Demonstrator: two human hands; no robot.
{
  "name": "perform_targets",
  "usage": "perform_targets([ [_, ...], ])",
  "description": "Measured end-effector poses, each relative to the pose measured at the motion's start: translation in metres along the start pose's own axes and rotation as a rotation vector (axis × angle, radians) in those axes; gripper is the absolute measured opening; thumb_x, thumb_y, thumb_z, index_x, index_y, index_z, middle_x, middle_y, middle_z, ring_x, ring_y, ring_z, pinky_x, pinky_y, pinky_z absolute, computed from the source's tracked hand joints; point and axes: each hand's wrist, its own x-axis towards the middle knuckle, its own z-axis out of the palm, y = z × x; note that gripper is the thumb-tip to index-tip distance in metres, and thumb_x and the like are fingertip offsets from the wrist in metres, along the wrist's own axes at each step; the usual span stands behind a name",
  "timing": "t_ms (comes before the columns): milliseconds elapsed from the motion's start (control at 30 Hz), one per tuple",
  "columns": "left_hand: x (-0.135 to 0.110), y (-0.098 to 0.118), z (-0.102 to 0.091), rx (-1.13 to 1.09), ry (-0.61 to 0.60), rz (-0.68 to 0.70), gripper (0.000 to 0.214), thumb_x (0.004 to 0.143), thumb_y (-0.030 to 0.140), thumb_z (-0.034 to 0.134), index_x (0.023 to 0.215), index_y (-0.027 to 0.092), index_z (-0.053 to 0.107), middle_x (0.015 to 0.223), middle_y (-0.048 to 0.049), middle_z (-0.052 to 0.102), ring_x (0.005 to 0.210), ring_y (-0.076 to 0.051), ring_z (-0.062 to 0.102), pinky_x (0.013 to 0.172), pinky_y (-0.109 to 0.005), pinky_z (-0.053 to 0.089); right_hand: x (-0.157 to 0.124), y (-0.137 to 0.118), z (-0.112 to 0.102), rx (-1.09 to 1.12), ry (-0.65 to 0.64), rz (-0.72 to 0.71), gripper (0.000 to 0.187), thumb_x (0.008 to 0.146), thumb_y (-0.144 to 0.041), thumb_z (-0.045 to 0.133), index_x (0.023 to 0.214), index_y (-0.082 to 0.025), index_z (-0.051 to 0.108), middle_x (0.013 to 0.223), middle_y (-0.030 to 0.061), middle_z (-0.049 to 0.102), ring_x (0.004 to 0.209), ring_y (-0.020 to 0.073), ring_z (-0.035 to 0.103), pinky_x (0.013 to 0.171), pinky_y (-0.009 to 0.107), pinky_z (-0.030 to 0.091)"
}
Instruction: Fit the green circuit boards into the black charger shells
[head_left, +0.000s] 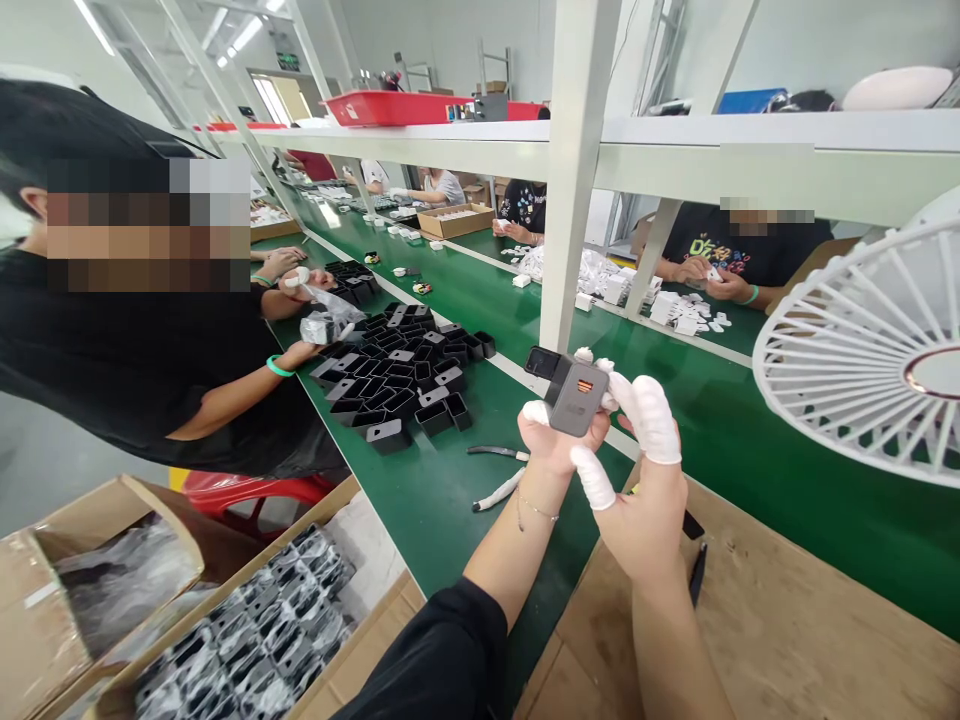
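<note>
Both my hands hold one small grey charger block (574, 397) with an orange port on its face, raised above the green table (450, 490). My left hand (553, 442) grips it from below, fingers closed round it. My right hand (643, 470), with white finger cots on its fingertips, pinches the block's right side. A black part (541, 361) sticks out at the block's upper left.
Tweezers and a white-handled tool (498, 473) lie under my hands. A pile of black plastic shells (405, 375) sits to the left, where a seated person in black handles a bag. Cardboard boxes (247, 620) of wrapped parts stand lower left. A white fan (862, 350) is at right. Other workers sit beyond.
</note>
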Motion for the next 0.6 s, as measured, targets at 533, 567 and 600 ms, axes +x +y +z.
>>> perform_targets([
  [533,-0.002,0.033,0.007,0.638,-0.235,0.184,0.068,0.053,0.021,0.063,0.120,0.019,0.053,0.129,-0.0087,0.056,0.125,-0.032,0.050,0.108,-0.045,0.039,0.012,0.032,-0.016,-0.314,-0.245,0.292,0.079,0.080,-0.047,0.060,0.151,-0.035,0.028,0.140,0.0115,0.052,0.114,0.0386,0.059,0.087,0.060,0.053],
  [567,-0.004,0.036,0.008,0.788,-0.248,0.203,0.068,0.055,0.021,0.064,0.121,0.020,0.053,0.130,-0.0082,0.054,0.123,-0.031,0.050,0.107,-0.043,0.040,0.013,0.037,-0.015,-0.349,-0.302,0.306,0.078,0.079,-0.051,0.058,0.150,-0.033,0.031,0.136,0.0127,0.053,0.115,0.0401,0.058,0.083,0.059,0.054],
  [600,-0.006,0.038,0.009,0.937,-0.262,0.205,0.068,0.057,0.021,0.065,0.123,0.021,0.051,0.130,-0.0083,0.052,0.119,-0.030,0.051,0.105,-0.042,0.042,0.013,0.041,-0.015,-0.381,-0.351,0.314,0.076,0.078,-0.053,0.055,0.148,-0.031,0.034,0.132,0.0136,0.055,0.115,0.0411,0.057,0.078,0.057,0.055],
])
